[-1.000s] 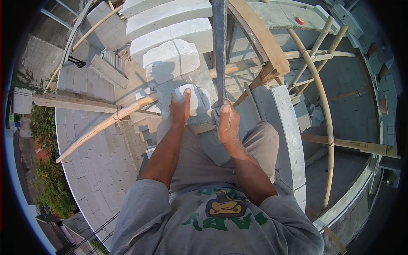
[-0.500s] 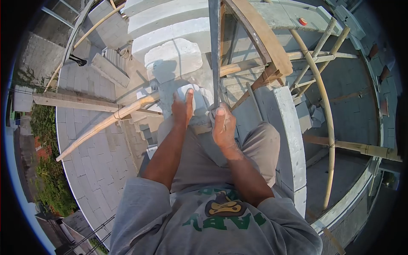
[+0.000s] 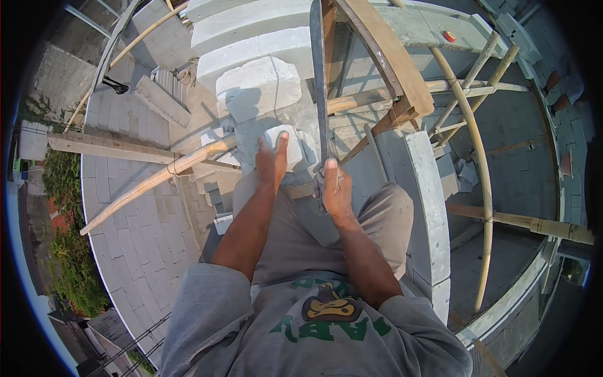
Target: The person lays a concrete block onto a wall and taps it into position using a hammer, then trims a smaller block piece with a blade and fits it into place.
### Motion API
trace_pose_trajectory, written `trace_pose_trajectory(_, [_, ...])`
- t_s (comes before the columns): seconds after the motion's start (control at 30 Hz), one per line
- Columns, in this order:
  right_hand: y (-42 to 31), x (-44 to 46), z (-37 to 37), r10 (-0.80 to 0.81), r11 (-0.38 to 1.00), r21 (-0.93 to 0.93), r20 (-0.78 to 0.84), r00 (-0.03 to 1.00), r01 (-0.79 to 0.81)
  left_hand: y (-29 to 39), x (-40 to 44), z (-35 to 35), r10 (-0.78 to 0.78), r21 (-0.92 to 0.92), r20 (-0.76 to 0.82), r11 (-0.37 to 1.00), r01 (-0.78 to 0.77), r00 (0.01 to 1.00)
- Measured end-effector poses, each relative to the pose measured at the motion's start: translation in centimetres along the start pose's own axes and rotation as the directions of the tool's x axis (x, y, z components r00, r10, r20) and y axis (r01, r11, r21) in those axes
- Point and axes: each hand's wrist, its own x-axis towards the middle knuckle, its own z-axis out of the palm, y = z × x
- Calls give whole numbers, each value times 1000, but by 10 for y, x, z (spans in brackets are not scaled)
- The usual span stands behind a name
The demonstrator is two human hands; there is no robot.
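Observation:
My left hand is closed over a small white block piece, thumb and fingers on its near edge. The piece rests on the grey block surface between my knees. My right hand grips the handle of a long machete-like blade, which points up and away from me, to the right of the piece. Whether its edge has saw teeth I cannot make out. Just beyond lies a larger rough-edged white block, with a shadow across it.
Pale block steps rise ahead. A curved wooden form stands ahead right. Bamboo poles cross at left and right. A block wall runs beside my right knee. An orange-red round object lies on a far ledge.
My right hand has come slightly down and right with the blade, whose side shows more now. My left hand stays on the white block piece.

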Motion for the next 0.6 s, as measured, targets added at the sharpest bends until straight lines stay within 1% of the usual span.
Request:
trace_pose_trajectory(0.03, [0,3,-1,-106,994,-7,-6,994,106,2,-1,-1,-7,15,1,1000,7,1000])
trace_pose_trajectory(0.1, [0,7,-5,-314,949,-23,-6,949,314,1,-3,-1,-19,28,5,999,19,1000])
trace_pose_trajectory(0.13, [28,5,-4,-299,948,-117,4,954,297,-1,-3,0,-17,25,7,1000,17,1000])
trace_pose_trajectory(0.17, [77,4,-3,-169,918,-365,-7,986,155,0,0,0,-9,19,8,1000,9,1000])
trace_pose_trajectory(0.2, [136,2,-1,-46,810,-586,-57,997,4,0,-1,0,-15,3,12,1000,15,1000])
trace_pose_trajectory(0.23, [165,1,1,63,636,-757,-142,988,-149,0,-4,0,-18,-10,21,1000,18,1000])
trace_pose_trajectory(0.3, [143,11,3,253,688,-670,-137,958,-278,3,9,-1,4,-12,24,1000,-4,1000])
trace_pose_trajectory(0.37, [113,-7,-2,265,760,-592,-91,960,-267,-5,-1,-2,-19,13,39,1000,18,999])
trace_pose_trajectory(0.43, [77,0,-2,10,864,-504,-23,1000,-20,-3,1,2,-18,3,31,1000,18,999])
trace_pose_trajectory(0.53, [17,10,-5,-28,958,-281,74,997,48,2,4,-1,-10,9,32,1000,10,999])
trace_pose_trajectory(0.6, [-4,6,-3,-124,983,-131,69,990,132,1,0,-2,-40,20,27,999,40,999])
